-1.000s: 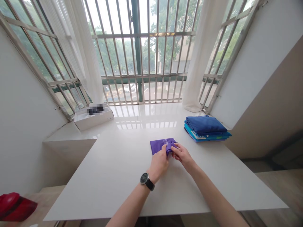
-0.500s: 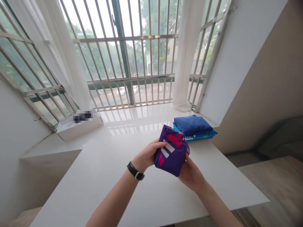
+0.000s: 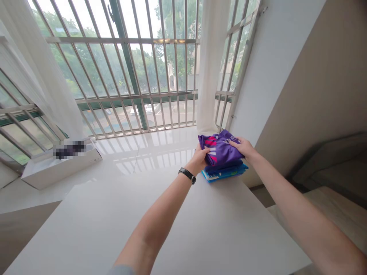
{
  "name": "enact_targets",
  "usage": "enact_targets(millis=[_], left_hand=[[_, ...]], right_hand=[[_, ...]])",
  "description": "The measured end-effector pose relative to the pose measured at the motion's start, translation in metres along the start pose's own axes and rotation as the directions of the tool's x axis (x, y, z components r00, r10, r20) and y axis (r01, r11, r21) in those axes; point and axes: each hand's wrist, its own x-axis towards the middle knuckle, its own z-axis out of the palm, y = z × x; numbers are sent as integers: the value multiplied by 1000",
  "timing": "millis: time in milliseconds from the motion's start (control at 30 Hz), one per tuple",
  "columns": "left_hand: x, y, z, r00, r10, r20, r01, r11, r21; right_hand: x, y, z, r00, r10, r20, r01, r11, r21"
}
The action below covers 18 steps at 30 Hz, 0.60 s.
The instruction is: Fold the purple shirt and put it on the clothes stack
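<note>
A folded purple jersey [image 3: 226, 149] with pink and white stripes is held between my two hands, right over a stack of folded blue clothes [image 3: 225, 172]. My left hand [image 3: 200, 156], a black-strapped watch on its wrist, grips the striped left edge with the thumb on top. On the opposite side, my right hand [image 3: 243, 148] clasps the right edge, its thumb lying over the cloth. The jersey covers most of the stack's top. Whether it rests fully on the stack, I cannot tell.
The stack lies on a white table [image 3: 160, 229] near its far right edge. A white open box [image 3: 61, 168] with blurred dark contents sits on the sill at left. White curtains [image 3: 212, 68] and a barred window [image 3: 137, 76] stand behind, a wall at right.
Both hands have carried the purple jersey away from me and to the right, from in front of the blue stack to above it. It is now flatter and wider. The view has turned right.
</note>
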Motion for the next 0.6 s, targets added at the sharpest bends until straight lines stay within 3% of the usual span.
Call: enact_targets(millis=[100, 200, 333, 400, 467, 533, 567, 600], left_hand=[[14, -24, -8, 994, -28, -107, 34, 998, 54], [17, -31, -17, 995, 7, -103, 2, 996, 92], [14, -19, -22, 990, 46, -130, -8, 959, 284], [9, -7, -20, 985, 128, -114, -58, 875, 480], [5, 4, -14, 941, 335, -41, -197, 644, 739], [4, 8, -6, 853, 503, 142, -309, 266, 913], [6, 7, -2, 827, 507, 242, -328, 87, 940], [9, 3, 1, 829, 463, 315, -330, -52, 943]], right_hand=[[11, 30, 4, 1000, 1, -19, -4, 990, -140], [12, 50, 10, 998, -53, -22, 46, 970, -237], [16, 54, 9, 991, -137, -6, 126, 921, -368], [19, 49, 6, 982, -186, 13, 173, 882, -438], [20, 42, 4, 969, -244, 41, 232, 840, -491], [20, 36, 8, 945, -303, 121, 320, 789, -524], [19, 35, 12, 930, -321, 179, 366, 763, -532], [17, 34, 17, 913, -328, 241, 407, 739, -536]])
